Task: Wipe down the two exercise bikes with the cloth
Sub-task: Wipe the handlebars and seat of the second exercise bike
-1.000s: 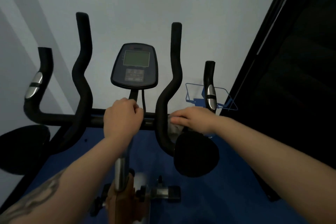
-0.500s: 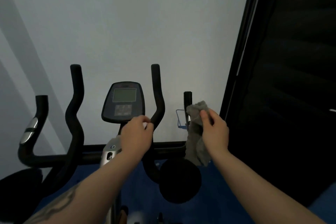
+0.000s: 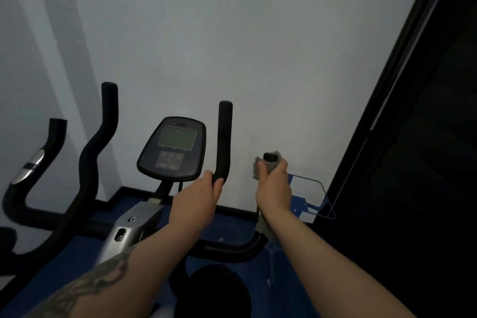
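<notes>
Grey cloth (image 3: 269, 162) wrapped round far-right handlebar post, right hand (image 3: 273, 186) gripping it to wipe; left hand (image 3: 198, 195) grips inner handlebar (image 3: 224, 137), likely steadying bike.

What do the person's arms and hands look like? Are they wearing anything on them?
Both arms are bare, with no sleeves showing in the picture. The left forearm has a dark tattoo with curly, swirling lines near the bottom edge. The right forearm has no markings that can be seen. The left hand and the right hand wear no gloves, and no rings or watch can be made out.
</notes>
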### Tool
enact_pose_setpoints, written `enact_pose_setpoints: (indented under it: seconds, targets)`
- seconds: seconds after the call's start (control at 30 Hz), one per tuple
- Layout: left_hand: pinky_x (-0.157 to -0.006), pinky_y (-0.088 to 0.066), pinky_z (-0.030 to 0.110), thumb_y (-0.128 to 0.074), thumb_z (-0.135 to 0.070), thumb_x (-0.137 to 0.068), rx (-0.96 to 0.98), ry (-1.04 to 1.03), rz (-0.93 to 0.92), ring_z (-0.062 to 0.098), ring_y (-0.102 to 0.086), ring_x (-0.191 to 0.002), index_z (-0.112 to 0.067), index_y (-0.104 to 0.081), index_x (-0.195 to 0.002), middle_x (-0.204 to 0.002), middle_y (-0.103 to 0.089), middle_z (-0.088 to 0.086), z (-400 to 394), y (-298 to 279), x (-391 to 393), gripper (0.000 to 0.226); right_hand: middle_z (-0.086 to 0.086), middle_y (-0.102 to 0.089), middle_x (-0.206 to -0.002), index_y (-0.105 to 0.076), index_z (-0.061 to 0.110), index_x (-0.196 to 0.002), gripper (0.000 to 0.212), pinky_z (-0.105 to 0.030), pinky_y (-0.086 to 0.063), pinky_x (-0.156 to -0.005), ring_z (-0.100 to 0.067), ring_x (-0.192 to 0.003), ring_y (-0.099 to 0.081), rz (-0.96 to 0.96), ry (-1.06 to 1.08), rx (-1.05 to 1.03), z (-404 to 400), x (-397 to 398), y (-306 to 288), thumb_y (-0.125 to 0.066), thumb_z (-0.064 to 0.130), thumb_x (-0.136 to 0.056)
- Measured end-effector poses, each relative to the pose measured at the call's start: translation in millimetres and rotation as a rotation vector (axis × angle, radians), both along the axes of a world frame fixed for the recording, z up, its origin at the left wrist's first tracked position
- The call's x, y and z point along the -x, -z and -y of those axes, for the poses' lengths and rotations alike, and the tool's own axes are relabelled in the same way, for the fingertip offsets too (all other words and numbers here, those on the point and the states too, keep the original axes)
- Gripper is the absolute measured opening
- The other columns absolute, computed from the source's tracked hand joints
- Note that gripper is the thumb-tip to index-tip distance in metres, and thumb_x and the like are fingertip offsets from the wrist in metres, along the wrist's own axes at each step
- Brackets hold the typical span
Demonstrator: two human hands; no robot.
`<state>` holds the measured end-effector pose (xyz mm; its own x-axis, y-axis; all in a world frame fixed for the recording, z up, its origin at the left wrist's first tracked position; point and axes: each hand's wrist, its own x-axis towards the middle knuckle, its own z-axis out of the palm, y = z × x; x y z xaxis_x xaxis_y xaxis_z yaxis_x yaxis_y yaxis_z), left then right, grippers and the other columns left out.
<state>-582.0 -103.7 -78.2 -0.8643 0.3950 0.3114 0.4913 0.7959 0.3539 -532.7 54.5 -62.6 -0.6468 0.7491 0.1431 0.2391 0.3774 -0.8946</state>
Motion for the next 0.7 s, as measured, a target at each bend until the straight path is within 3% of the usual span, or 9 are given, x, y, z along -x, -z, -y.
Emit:
enact_pose_setpoints:
  seconds: [0.1, 0.23, 0.37, 0.47, 0.57, 0.7]
  targets:
    - [-0.044, -0.023, 0.026, -0.028, -0.048, -0.101, -0.007, -0.025, -0.012, 0.010, -0.045, -0.055, -0.027, -0.033, -0.090, -0.066, -0.044, -0.011, -1, 1, 0, 0.025, -0.003, -0.045, -0.140, -0.021, 0.027, -0.150, 0.055, -0.031, -0.042, -0.082, -0.020, -0.111, -0.052, -0.043, -0.011, -0.037, 5, -9, 11, -0.040, 0.043, -0.101]
    - [-0.044, -0.024, 0.028, -0.028, -0.049, -0.101, -0.013, -0.051, -0.034, 0.010, -0.045, -0.054, -0.026, -0.036, -0.090, -0.066, -0.047, -0.010, -2, 3, 1, 0.027, -0.005, -0.036, -0.145, -0.009, 0.027, -0.153, 0.065, -0.032, -0.044, -0.083, -0.020, -0.118, -0.048, -0.036, -0.042, -0.245, 9, -22, 28, -0.042, 0.042, -0.100]
    - [-0.051, -0.031, 0.031, -0.030, -0.051, -0.101, 0.001, -0.077, -0.047, 0.013, -0.049, -0.061, -0.022, -0.047, -0.096, -0.073, -0.054, -0.009, 0, 2, -1, 0.033, -0.001, -0.039, -0.140, -0.030, 0.028, -0.143, 0.045, -0.035, -0.049, -0.080, -0.015, -0.112, -0.049, -0.126, -0.071, -0.306, -17, 11, -3, -0.041, 0.039, -0.101]
    - [-0.051, -0.035, 0.028, -0.040, -0.061, -0.094, -0.188, -0.113, 0.065, 0.004, -0.052, -0.060, -0.027, -0.056, -0.089, -0.069, -0.058, -0.011, 5, -2, -3, 0.038, -0.001, -0.048, -0.131, -0.049, 0.021, -0.129, 0.031, -0.036, -0.050, -0.077, -0.019, -0.111, -0.049, -0.153, -0.085, -0.532, -22, 15, -8, -0.047, 0.030, -0.099]
    - [-0.055, -0.043, 0.024, -0.051, -0.064, -0.087, -0.339, -0.126, 0.119, -0.002, -0.057, -0.066, -0.031, -0.062, -0.086, -0.071, -0.062, -0.015, 9, -5, -6, 0.035, -0.004, -0.059, -0.122, -0.064, 0.015, -0.113, 0.020, -0.040, -0.046, -0.087, -0.026, -0.110, -0.050, -0.143, -0.139, -0.855, -26, 10, -4, -0.062, 0.017, -0.093]
    - [-0.073, -0.049, 0.031, -0.054, -0.053, -0.092, -0.420, -0.062, 0.243, 0.007, -0.060, -0.082, -0.022, -0.066, -0.110, -0.089, -0.065, -0.010, 16, -6, -13, 0.038, -0.001, -0.059, -0.128, -0.069, 0.014, -0.110, 0.018, -0.043, -0.039, -0.100, -0.027, -0.125, -0.045, -0.155, -0.224, -0.861, -25, -6, -5, -0.061, 0.020, -0.094]
